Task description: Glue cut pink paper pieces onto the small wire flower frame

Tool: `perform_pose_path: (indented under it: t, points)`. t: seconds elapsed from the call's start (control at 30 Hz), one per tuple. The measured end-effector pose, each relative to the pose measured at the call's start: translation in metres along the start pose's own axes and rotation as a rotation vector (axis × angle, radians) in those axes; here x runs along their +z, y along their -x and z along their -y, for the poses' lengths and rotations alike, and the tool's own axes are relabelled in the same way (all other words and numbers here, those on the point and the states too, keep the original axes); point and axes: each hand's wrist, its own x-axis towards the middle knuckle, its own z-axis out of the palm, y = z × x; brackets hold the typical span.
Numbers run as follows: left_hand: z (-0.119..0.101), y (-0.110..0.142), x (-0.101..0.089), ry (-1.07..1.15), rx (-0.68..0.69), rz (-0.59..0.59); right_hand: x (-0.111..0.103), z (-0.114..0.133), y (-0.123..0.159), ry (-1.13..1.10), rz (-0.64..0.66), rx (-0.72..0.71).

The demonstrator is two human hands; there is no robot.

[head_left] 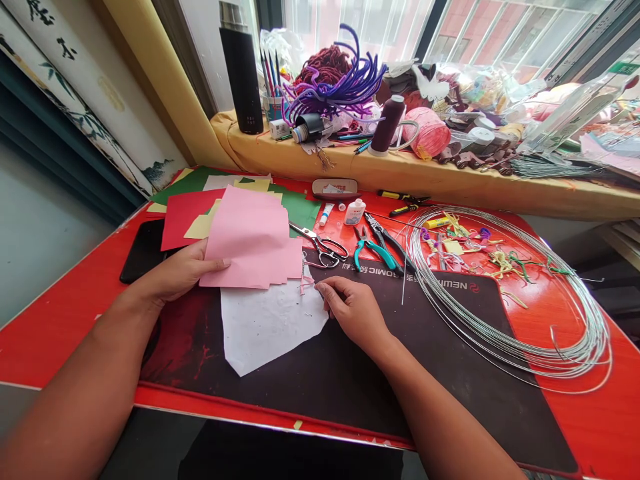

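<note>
My left hand (213,261) grips the lower left edge of a pink paper sheet (250,233), thumb on top. The sheet's right side is cut in steps. Beneath it lies a creased white paper (273,327) with tiny specks on it. My right hand (345,300) is closed in a pinch at the white paper's right edge; what sits between the fingertips is too small to make out. Thin pink paper strips (304,283) lie just left of those fingertips. Silver scissors (325,248) rest behind the pink sheet's right edge.
Red, green and yellow papers (185,217) lie behind the left hand, near a black phone (143,250). Pliers (370,248), a glue bottle (355,212) and a large wire coil (500,333) occupy the right. Yarn (340,80) and a black flask (243,80) crowd the sill.
</note>
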Motion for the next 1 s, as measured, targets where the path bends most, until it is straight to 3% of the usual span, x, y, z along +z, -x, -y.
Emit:
perform_pose_path:
  t: [0.67,0.9,1.0]
  points:
    - [-0.001,0.000,-0.001,0.001,0.027,-0.013,0.000,-0.002,0.000,0.000,0.001,-0.002]
    - [-0.015,0.011,0.003,0.147,0.084,-0.021,-0.001,-0.002,-0.003,-0.205,-0.039,0.023]
    - [-0.024,0.019,0.008,0.140,0.079,0.034,-0.006,-0.001,-0.006,-0.323,-0.062,0.035]
